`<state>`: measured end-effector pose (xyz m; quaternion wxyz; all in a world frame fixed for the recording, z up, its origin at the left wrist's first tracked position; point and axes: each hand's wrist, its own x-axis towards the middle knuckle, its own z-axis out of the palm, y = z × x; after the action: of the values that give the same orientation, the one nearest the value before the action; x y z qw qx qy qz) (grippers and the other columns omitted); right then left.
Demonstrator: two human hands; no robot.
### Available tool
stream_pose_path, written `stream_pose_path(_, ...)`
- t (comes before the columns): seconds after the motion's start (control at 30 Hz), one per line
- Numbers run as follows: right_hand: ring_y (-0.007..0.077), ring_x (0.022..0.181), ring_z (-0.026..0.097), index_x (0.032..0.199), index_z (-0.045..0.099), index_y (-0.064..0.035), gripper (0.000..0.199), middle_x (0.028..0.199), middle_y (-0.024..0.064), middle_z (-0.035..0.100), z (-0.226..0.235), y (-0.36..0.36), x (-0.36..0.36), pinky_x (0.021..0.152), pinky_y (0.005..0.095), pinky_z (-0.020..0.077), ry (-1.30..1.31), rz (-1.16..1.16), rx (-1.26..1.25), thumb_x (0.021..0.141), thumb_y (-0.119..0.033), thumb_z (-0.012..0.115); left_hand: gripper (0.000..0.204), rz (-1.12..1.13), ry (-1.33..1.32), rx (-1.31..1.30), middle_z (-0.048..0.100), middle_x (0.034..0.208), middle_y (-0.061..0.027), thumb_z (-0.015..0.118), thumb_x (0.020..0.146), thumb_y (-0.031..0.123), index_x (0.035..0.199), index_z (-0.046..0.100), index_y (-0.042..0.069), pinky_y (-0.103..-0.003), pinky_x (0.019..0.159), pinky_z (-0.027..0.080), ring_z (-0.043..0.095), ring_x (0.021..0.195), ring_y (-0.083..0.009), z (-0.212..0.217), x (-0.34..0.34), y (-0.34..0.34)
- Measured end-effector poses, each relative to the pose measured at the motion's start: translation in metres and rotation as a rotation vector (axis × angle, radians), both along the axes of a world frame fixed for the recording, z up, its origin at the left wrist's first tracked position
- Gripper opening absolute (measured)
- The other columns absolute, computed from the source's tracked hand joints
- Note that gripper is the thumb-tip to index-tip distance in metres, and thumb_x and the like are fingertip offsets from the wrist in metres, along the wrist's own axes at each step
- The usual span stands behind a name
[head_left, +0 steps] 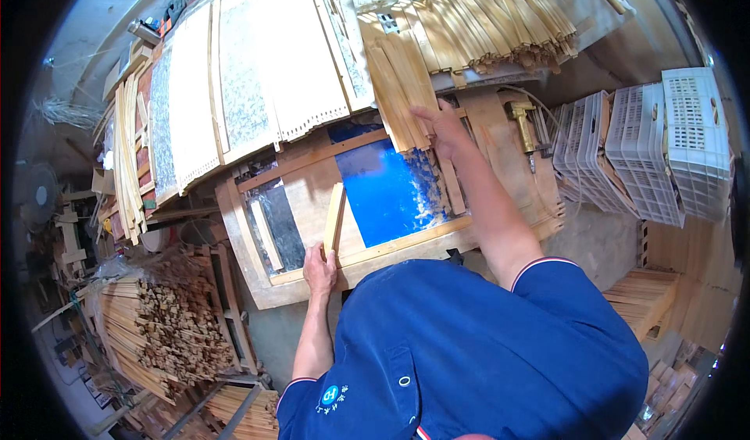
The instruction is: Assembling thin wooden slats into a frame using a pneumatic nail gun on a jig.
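Observation:
A pale wooden strip (334,220), perhaps more than one pressed together, stands up from the workbench in my left hand (319,272), whose fingers are closed round its near end. My right hand (448,131) reaches to the far side, at the right edge of a stack of wooden strips (397,88). Its fingers are apart, one stretched out over the strips; the palm side is hidden. Beneath both hands is a wooden workbench (308,198) with a blue panel (391,194) and a dark panel (277,221) set between wooden rails.
A brass-coloured nail gun (522,131) lies at the bench's right end. White plastic crates (633,139) stand beyond it. Large pale boards (250,57) lie at the far left, and more strips (484,22) fill the far right. A bundle of sticks (168,327) sits at lower left.

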<state>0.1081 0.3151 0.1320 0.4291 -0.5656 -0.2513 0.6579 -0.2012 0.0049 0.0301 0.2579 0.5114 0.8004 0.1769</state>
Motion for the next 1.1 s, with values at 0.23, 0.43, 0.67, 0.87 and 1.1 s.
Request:
stream_pose_path(0.23, 0.0298, 0.108, 0.067, 0.136, 0.055, -0.0053, 0.062, 0.123, 0.0128, 0.065, 0.019, 0.041, 0.048, 0.089, 0.0509, 0.0545, -0.261, 0.411, -0.208, 0.087, -0.037, 0.076, 0.056, -0.133, -0.05, 0.293, 0.063, 0.12, -0.0239, 0.075, 0.087, 0.027, 0.13, 0.057, -0.003, -0.046, 0.097, 0.048, 0.06, 0.114, -0.0385, 0.018, 0.052, 0.077)
stream_pose_path(0.43, 0.0198, 0.104, 0.066, 0.128, 0.067, -0.0042, 0.057, 0.116, 0.0104, 0.072, -0.058, 0.063, 0.008, 0.095, 0.0352, 0.0535, -0.402, 0.52, 0.069, 0.087, -0.043, 0.075, 0.061, 0.232, -1.362, -0.104, 0.054, 0.145, -0.0147, 0.053, 0.103, 0.046, 0.151, 0.044, 0.008, -0.044, 0.106, 0.046, 0.057, 0.127, -0.0301, 0.05, 0.113, 0.261)
stream_pose_path(0.67, 0.0206, 0.074, 0.068, 0.091, 0.074, 0.0038, 0.069, 0.083, 0.0108, 0.073, -0.067, -0.013, 0.0, 0.07, 0.034, 0.0564, -0.483, 0.108, 0.174, 0.065, -0.058, 0.087, 0.052, -0.167, -1.157, 0.028, 0.066, 0.115, -0.0142, 0.054, 0.104, 0.041, 0.129, 0.056, -0.004, -0.037, 0.081, 0.054, 0.066, 0.098, -0.0222, 0.065, 0.15, 0.262)
stream_pose_path(0.87, 0.0171, 0.097, 0.067, 0.121, 0.067, -0.0017, 0.061, 0.105, 0.0099, 0.072, -0.027, -0.125, 0.024, 0.087, 0.0341, 0.0544, -0.02, 0.12, 0.187, 0.072, -0.033, 0.085, 0.05, -0.236, -1.018, 0.17, 0.057, 0.12, -0.0188, 0.061, 0.1, 0.031, 0.131, 0.047, -0.006, -0.04, 0.093, 0.05, 0.06, 0.108, -0.0281, 0.091, 0.168, 0.158)
stream_pose_path(1.1, 0.017, 0.092, 0.068, 0.118, 0.067, -0.0006, 0.062, 0.101, 0.0087, 0.073, -0.066, -0.186, -0.005, 0.082, 0.0347, 0.0565, 0.18, 0.243, 0.068, 0.065, -0.024, 0.09, 0.05, -0.264, -0.98, 0.061, 0.054, 0.131, -0.0184, 0.06, 0.102, 0.025, 0.138, 0.042, -0.005, -0.039, 0.099, 0.047, 0.055, 0.118, -0.0266, 0.044, 0.124, 0.079)
